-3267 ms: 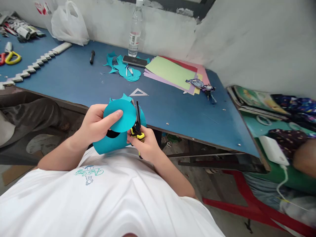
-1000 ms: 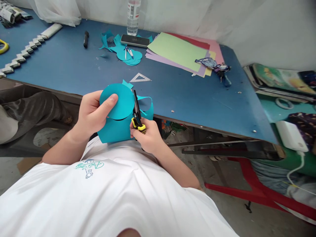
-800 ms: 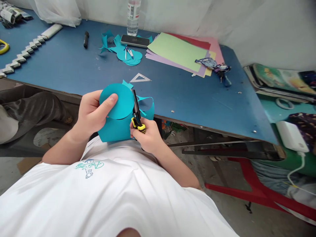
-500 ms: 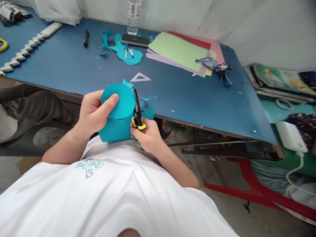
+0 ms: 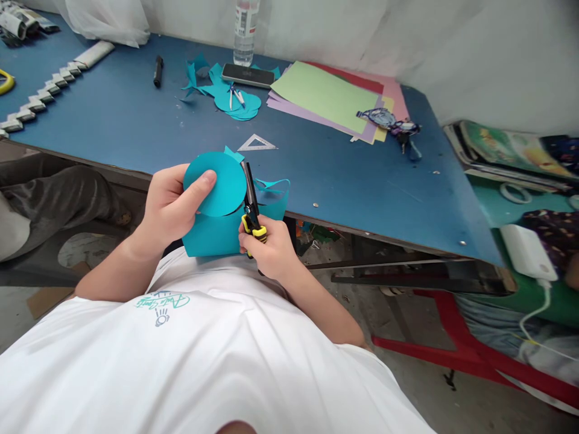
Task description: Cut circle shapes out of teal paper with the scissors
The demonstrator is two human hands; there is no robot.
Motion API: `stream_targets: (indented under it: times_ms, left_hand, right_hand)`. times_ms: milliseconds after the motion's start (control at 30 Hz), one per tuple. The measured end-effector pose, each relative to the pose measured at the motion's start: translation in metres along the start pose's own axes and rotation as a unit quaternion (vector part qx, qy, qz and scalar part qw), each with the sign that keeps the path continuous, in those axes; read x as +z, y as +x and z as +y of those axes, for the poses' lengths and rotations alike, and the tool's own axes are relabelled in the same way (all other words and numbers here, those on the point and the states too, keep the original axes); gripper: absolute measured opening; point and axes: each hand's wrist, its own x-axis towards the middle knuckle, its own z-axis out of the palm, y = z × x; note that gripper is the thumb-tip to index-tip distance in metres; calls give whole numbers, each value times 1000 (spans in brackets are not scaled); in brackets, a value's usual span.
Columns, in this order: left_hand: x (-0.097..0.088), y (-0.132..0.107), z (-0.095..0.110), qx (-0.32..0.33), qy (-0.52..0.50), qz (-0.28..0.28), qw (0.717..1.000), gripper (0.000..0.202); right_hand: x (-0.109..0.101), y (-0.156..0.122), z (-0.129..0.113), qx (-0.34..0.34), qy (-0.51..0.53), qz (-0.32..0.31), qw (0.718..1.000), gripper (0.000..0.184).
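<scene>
Between thumb and fingers, my left hand (image 5: 174,205) pinches a turquoise sheet of paper (image 5: 212,236) whose upper part is a round disc (image 5: 221,190). The rest of the sheet hangs below and behind the disc, close to my shirt. My right hand (image 5: 269,244) grips black scissors (image 5: 249,208) with yellow-trimmed handles. Their blades point away from me along the disc's right edge, nearly together. A thin curled strip (image 5: 274,184) of the same paper stands out right of the blades. The fingers behind the paper are hidden.
On the blue table (image 5: 353,181) lie a set square (image 5: 256,143), turquoise scraps and discs with a compass (image 5: 236,96), a phone (image 5: 248,75), a marker (image 5: 158,71) and coloured sheets (image 5: 325,96). A bottle (image 5: 245,36) stands by the wall. A red chair (image 5: 452,343) is at right.
The scissor blades have drawn closer together at the disc's right edge. The curled strip has shifted slightly right. My left hand keeps its hold on the paper.
</scene>
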Motion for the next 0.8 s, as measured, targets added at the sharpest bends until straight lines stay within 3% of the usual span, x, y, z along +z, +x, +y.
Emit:
stream_targets:
  times_ms: [200,300,400,467,567,667,800]
  left_hand:
    - [-2,3,-6,49,-25,0,998,78]
    - [-18,23,-38,90,-51,34,994,78]
    - [-42,67,-90,87,-56,38,994,82]
    - [-54,106,-123,13,-40,5,999,76]
    - [-55,163,-154,-162,65,-14,985,59]
    - [-41,202,-165,-198,107,-16,974,49]
    - [-27,221,-175,-175,167,-36,970,56]
  right_hand:
    - [-1,1,2,7,-4,-8,1000,24]
    - [-1,2,3,5,-13,-17,1000,24]
    - [1,2,4,8,1,-17,1000,24]
    - [2,2,5,17,22,-19,999,26]
    - [3,2,7,20,52,-19,998,30]
    - [2,4,9,27,67,-20,997,32]
    - [1,7,12,32,74,-30,996,31]
